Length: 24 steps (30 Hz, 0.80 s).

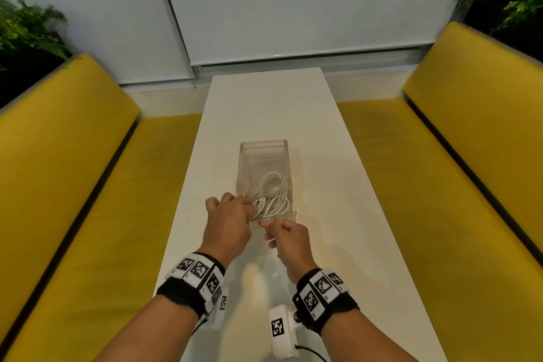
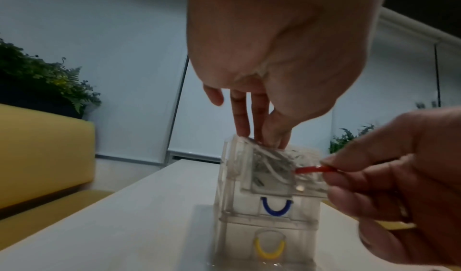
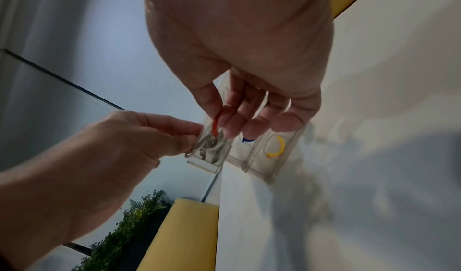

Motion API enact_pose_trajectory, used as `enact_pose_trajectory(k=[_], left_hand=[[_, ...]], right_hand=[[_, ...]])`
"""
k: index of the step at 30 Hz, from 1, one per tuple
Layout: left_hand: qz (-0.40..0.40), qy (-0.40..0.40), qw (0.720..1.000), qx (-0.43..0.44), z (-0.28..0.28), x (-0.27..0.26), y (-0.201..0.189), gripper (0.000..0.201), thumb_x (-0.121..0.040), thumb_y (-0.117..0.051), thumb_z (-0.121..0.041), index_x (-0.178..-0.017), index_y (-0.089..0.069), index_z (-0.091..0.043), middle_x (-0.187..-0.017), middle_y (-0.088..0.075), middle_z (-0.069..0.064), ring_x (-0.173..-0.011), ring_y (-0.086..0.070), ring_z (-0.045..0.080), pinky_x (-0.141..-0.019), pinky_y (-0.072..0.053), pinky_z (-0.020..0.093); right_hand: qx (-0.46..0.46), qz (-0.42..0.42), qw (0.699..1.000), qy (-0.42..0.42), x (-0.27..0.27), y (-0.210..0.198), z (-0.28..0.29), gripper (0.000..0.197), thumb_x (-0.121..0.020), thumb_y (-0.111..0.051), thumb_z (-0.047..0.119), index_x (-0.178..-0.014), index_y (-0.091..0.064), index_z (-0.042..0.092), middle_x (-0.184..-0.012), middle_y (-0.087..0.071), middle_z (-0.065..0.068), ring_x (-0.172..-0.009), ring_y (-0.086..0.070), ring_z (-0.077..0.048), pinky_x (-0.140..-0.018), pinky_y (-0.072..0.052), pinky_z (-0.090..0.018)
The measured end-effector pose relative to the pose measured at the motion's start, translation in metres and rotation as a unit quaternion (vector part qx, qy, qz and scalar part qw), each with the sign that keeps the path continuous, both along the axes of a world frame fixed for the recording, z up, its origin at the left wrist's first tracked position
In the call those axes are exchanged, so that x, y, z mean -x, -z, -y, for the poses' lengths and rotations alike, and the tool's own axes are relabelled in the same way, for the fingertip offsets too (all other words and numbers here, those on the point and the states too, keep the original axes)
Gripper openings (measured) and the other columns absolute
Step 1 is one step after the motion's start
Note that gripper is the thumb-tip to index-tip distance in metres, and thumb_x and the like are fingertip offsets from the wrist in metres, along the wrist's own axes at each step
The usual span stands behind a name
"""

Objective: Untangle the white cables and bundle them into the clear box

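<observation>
Glossy white tabletop [image 1: 338,156] carries a clear plastic box [image 1: 264,156]; looped white cables [image 1: 271,200] fill its top drawer. Left hand [image 1: 227,225] presses straight fingers onto them; right hand [image 1: 289,239] pinches the drawer's red curved handle [image 2: 313,169].

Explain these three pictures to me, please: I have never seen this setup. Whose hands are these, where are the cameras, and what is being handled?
A person works bare-handed; there is no robot. One camera sits on the head, one on each wrist. On the white table stands a clear box with three drawers. The top drawer is pulled out and holds white cables. The left hand presses the cables down into it. The right hand pinches the drawer's red handle. Yellow benches flank the table.
</observation>
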<state>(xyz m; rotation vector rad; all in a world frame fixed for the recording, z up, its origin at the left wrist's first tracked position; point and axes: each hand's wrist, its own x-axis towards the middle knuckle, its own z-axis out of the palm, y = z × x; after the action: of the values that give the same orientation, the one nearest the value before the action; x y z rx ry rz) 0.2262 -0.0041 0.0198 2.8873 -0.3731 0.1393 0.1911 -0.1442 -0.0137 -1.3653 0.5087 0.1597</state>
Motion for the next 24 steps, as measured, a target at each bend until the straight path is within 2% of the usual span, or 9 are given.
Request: enact_pose_trajectory(k=[3,5,7,9,11,15,20,22,24], left_hand=[[-0.053,-0.028,0.997,0.038,-0.006,-0.010,-0.005,0.038,-0.073,-0.057,0.007,-0.051,-0.050,-0.023,-0.071,-0.062,0.004,-0.075,-0.060,0.027,-0.065,-0.048,0.038],[-0.065,-0.012,0.997,0.026,-0.005,-0.013,-0.007,0.037,-0.076,-0.055,0.004,-0.052,-0.043,-0.020,-0.067,-0.058,0.004,-0.066,-0.058,0.028,-0.056,-0.046,0.036],[-0.077,0.014,0.997,0.003,-0.005,-0.013,-0.007,0.027,-0.083,-0.056,-0.001,-0.062,-0.054,-0.018,-0.072,-0.062,0.005,-0.069,-0.061,0.029,-0.058,-0.046,0.035],[-0.077,0.041,0.996,-0.013,-0.007,-0.012,-0.006,0.017,-0.087,-0.059,-0.007,-0.082,-0.070,-0.018,-0.081,-0.068,0.004,-0.076,-0.065,0.028,-0.064,-0.053,0.037],[-0.075,0.061,0.995,-0.020,-0.010,-0.014,-0.005,0.017,-0.089,-0.061,-0.010,-0.091,-0.074,-0.020,-0.087,-0.070,0.003,-0.079,-0.066,0.026,-0.066,-0.054,0.035],[-0.102,0.091,0.990,-0.037,-0.011,-0.017,-0.009,0.020,-0.089,-0.055,-0.007,-0.090,-0.070,-0.020,-0.085,-0.069,0.005,-0.076,-0.065,0.029,-0.061,-0.048,0.033],[-0.131,0.085,0.987,-0.040,-0.008,-0.029,-0.025,0.021,-0.089,-0.058,-0.007,-0.078,-0.072,-0.018,-0.073,-0.068,0.002,-0.066,-0.059,0.024,-0.053,-0.034,0.025],[-0.127,0.078,0.988,-0.039,-0.005,-0.031,-0.027,0.020,-0.090,-0.061,-0.011,-0.082,-0.077,-0.021,-0.076,-0.072,0.003,-0.069,-0.062,0.024,-0.057,-0.035,0.025],[-0.124,0.071,0.988,-0.050,0.000,-0.030,-0.027,0.020,-0.088,-0.061,-0.010,-0.076,-0.074,-0.020,-0.075,-0.071,0.005,-0.070,-0.063,0.026,-0.059,-0.038,0.029]], right_hand=[[0.000,-0.002,1.000,-0.002,0.003,0.001,0.000,0.014,-0.089,-0.068,0.016,-0.089,-0.079,0.007,-0.073,-0.068,-0.004,-0.061,-0.053,-0.013,-0.046,-0.039,-0.012],[0.001,-0.001,1.000,-0.003,0.004,-0.001,0.001,0.015,-0.091,-0.065,0.015,-0.090,-0.080,0.009,-0.074,-0.068,-0.004,-0.061,-0.054,-0.011,-0.046,-0.039,-0.011],[0.001,0.003,1.000,-0.003,0.003,-0.001,0.002,0.017,-0.092,-0.064,0.012,-0.090,-0.080,0.010,-0.073,-0.068,-0.003,-0.059,-0.054,-0.009,-0.046,-0.039,-0.011],[0.004,0.004,1.000,-0.002,0.002,-0.002,0.001,0.018,-0.092,-0.063,0.012,-0.090,-0.080,0.010,-0.073,-0.069,-0.003,-0.058,-0.054,-0.008,-0.046,-0.039,-0.011],[0.003,0.005,1.000,-0.002,0.002,0.000,0.000,0.016,-0.091,-0.064,0.013,-0.090,-0.080,0.010,-0.074,-0.068,-0.004,-0.060,-0.054,-0.010,-0.046,-0.039,-0.011],[0.002,0.003,1.000,0.003,0.003,0.002,-0.002,0.013,-0.088,-0.070,0.019,-0.088,-0.080,0.010,-0.073,-0.068,-0.004,-0.060,-0.053,-0.011,-0.048,-0.038,-0.014],[-0.002,0.010,1.000,0.000,0.003,0.002,-0.002,0.013,-0.088,-0.072,0.019,-0.089,-0.080,0.009,-0.072,-0.067,-0.003,-0.060,-0.050,-0.011,-0.047,-0.038,-0.013],[-0.001,0.012,1.000,0.000,0.003,0.003,-0.003,0.012,-0.088,-0.072,0.020,-0.087,-0.081,0.011,-0.071,-0.067,-0.003,-0.059,-0.051,-0.010,-0.047,-0.038,-0.013],[0.001,0.011,1.000,0.001,0.002,0.004,-0.004,0.013,-0.087,-0.073,0.021,-0.087,-0.081,0.010,-0.069,-0.067,-0.002,-0.058,-0.052,-0.009,-0.050,-0.039,-0.015]])
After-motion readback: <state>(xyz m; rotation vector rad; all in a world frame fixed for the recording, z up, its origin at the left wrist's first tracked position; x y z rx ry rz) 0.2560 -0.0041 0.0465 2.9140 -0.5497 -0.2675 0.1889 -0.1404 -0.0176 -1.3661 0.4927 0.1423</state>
